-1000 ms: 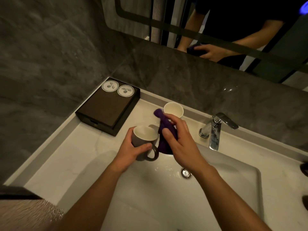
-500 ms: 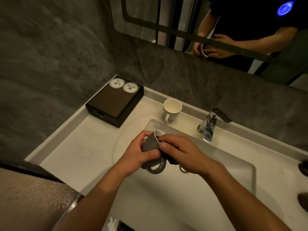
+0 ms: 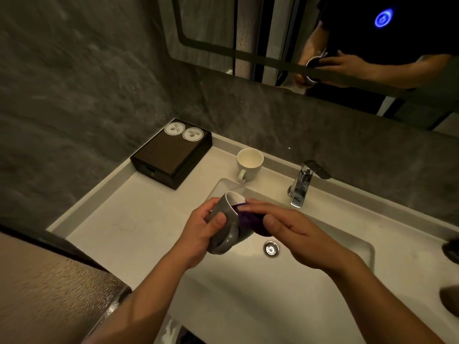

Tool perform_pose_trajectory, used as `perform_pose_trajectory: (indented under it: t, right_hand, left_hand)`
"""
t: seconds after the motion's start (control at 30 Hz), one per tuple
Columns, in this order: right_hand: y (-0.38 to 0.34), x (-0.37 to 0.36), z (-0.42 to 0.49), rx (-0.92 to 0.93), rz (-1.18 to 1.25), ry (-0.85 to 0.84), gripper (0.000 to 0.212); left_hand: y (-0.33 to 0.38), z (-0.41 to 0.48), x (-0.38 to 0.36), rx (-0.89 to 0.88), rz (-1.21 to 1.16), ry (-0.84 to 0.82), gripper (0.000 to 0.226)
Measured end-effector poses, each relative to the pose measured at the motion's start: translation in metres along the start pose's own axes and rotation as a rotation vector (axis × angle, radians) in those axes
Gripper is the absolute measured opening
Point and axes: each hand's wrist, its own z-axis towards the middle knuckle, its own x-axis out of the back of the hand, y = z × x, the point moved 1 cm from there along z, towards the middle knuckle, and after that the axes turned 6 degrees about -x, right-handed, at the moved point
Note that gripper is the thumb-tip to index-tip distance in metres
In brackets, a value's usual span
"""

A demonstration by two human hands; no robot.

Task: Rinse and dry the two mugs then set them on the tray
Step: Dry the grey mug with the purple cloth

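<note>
Here, over the sink point(image 3: 323, 281), left hand point(image 3: 198, 229) w/ fingers clamped on tilted grey mug point(image 3: 224, 220); right hand point(image 3: 290, 227) pinches purple cloth point(image 3: 249, 220) into its mouth; best to twist cloth thru fully; white mug point(image 3: 249, 163) waits far, tray point(image 3: 171, 152) far-left.

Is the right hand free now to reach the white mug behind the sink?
Probably not yet. The right hand is pressing the purple cloth into the grey mug, which the left hand holds. The path to the white mug itself looks clear.
</note>
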Motion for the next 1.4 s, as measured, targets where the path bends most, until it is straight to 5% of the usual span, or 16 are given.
perform_pose_trajectory:
  t: [0.27,0.53,0.87,1.27,1.4]
  right_hand:
    - [-0.009,-0.010,0.001,0.013,-0.095,-0.069,0.026]
    - [-0.022,-0.006,0.008,0.144,-0.369,0.164,0.034]
    - [-0.029,-0.023,0.018,-0.005,-0.060,-0.026,0.022]
    - [-0.046,-0.031,0.028,-0.116,-0.014,0.057,0.031]
    - [-0.048,-0.041,0.031,-0.175,0.046,0.155,0.027]
  left_hand:
    - [0.007,-0.013,-0.020,-0.005,0.009,-0.031,0.087]
    - [0.018,-0.011,-0.008,-0.024,0.065,-0.005,0.100]
    - [0.028,-0.007,0.011,0.026,0.090,-0.014,0.095]
    - [0.054,0.003,0.019,0.117,0.256,0.186,0.060]
    - [0.050,0.000,0.019,-0.030,0.533,0.214,0.042]
